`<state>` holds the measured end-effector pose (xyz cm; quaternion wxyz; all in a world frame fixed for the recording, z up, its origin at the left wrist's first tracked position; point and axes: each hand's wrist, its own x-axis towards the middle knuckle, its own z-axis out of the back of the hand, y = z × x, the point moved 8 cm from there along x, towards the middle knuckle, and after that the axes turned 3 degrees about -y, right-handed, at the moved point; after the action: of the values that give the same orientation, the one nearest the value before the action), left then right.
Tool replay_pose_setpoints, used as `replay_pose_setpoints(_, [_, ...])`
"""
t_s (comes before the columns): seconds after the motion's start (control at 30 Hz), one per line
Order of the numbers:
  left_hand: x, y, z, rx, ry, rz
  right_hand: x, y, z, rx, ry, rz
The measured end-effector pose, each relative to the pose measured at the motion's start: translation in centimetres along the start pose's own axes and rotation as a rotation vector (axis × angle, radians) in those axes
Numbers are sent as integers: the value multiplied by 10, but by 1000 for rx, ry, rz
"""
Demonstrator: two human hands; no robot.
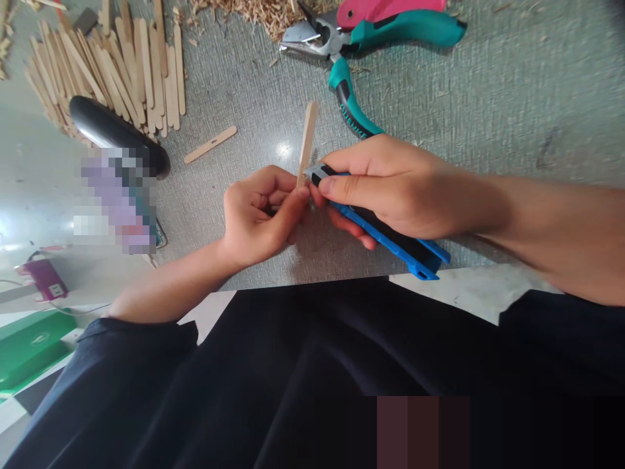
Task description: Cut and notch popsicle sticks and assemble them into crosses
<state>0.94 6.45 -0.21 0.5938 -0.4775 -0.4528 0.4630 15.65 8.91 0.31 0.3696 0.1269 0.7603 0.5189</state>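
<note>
My left hand (266, 215) pinches the lower end of a wooden craft stick (307, 140), which points up and away from me. In my right hand (390, 185) is a blue and black utility knife (378, 225), its handle slanting down to the right. The knife's short blade tip touches or nearly touches the stick just above my left thumb; the exact contact is too small to tell. A second craft stick (211, 144) with a small dark slot in its middle lies flat on the table, left of the held one.
Pliers with teal handles (410, 29) lie beyond my right hand, beside a pink-handled tool (390, 8). Wood shavings (263, 14) are heaped at the back. At the left are many craft sticks (131, 65), a black case (117, 133) and a blurred-out phone-like object (120, 202).
</note>
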Motion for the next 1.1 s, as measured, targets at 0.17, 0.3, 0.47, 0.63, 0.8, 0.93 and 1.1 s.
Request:
replay_pose_setpoints(0.17, [2, -2, -4, -157, -11, 10, 1, 1, 1, 0, -8, 35])
replay_pose_setpoints(0.3, [2, 1, -3, -144, -45, 56, 1, 5, 1, -58, -37, 81])
replay_pose_setpoints(0.47, [2, 4, 0, -110, -64, 97, -1, 11, 2, -133, -57, 134])
replay_pose_setpoints(0.63, [4, 5, 0, -154, -71, 95, -3, 17, 8, -428, -116, 271])
replay_pose_setpoints(0.8, [5, 4, 6, -132, -144, 81, -23, 35, 20, -803, -335, 450])
replay_pose_setpoints(0.93, [3, 8, 12, -7, -202, 95, -29, 41, 20, -913, -390, 474])
replay_pose_setpoints(1.1, [1, 11, 10, 17, -117, 118, -12, 20, 19, -1054, -307, 227])
